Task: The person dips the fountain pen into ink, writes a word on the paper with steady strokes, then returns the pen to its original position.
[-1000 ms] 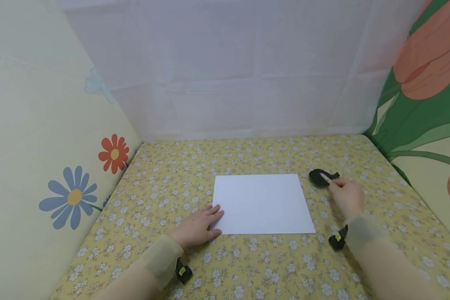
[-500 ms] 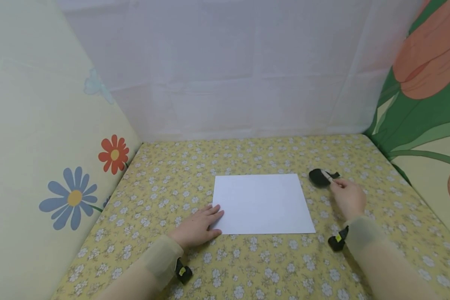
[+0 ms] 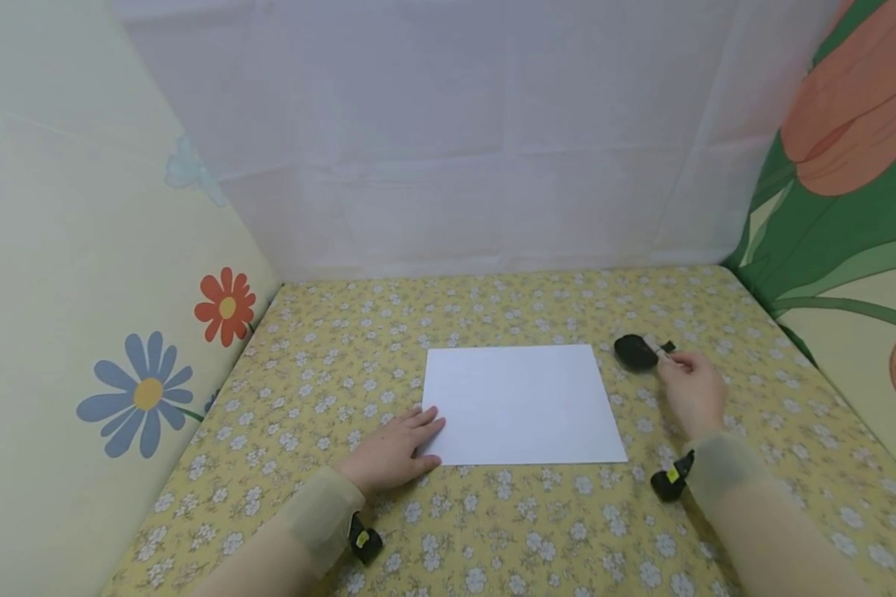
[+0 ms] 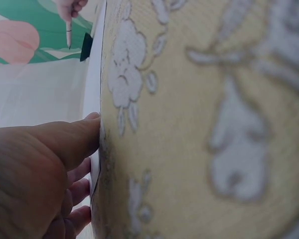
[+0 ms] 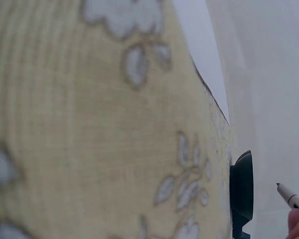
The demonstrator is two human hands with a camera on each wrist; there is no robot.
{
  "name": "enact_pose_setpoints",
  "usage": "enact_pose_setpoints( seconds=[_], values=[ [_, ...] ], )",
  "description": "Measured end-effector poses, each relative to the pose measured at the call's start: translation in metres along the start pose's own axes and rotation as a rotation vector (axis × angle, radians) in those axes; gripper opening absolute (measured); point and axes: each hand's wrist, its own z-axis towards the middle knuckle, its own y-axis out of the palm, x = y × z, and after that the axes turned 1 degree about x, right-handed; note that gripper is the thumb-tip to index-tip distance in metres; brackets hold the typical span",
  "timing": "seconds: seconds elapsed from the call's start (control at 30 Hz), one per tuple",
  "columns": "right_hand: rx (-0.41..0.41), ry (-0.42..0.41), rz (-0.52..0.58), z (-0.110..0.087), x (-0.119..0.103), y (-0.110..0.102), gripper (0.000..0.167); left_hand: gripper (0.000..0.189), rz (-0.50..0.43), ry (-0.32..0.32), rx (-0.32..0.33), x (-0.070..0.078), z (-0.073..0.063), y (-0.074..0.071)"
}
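Note:
A blank white sheet of paper (image 3: 523,406) lies on the flowered cloth. My left hand (image 3: 396,448) rests flat at its lower left corner, fingers spread over the edge; in the left wrist view the thumb (image 4: 79,142) lies along that edge. To the right of the paper sits a small black dish (image 3: 633,352) with a short spout or handle at its right. Just over it, my right hand (image 3: 693,394) pinches a slim writing brush (image 3: 654,347). The brush (image 5: 287,195) has pale bristles and a dark tip, which appears clear of the dish (image 5: 243,186) in the right wrist view.
Yellow flowered cloth (image 3: 343,332) covers the table. A white backdrop (image 3: 448,149) hangs behind, with painted panels (image 3: 37,249) at the sides. Each wrist wears a small black camera (image 3: 669,483).
The brush has turned slightly, its tip shifting up and to the right over the black dish. The left hand and the paper have stayed where they were.

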Motion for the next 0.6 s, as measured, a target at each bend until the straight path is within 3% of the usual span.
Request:
enact_pose_setpoints(
  seconds=[0.3,0.6],
  values=[
    [0.091,0.092,0.138,0.0012,0.0025,0.0050,0.053,0.062,-0.005,0.000,-0.008,0.0012,-0.0007,-0.0008],
    [0.128,0.122,0.220,-0.0004,0.0002,0.0084,0.046,0.062,-0.004,0.006,-0.006,0.0000,-0.0007,0.0002]
  ],
)
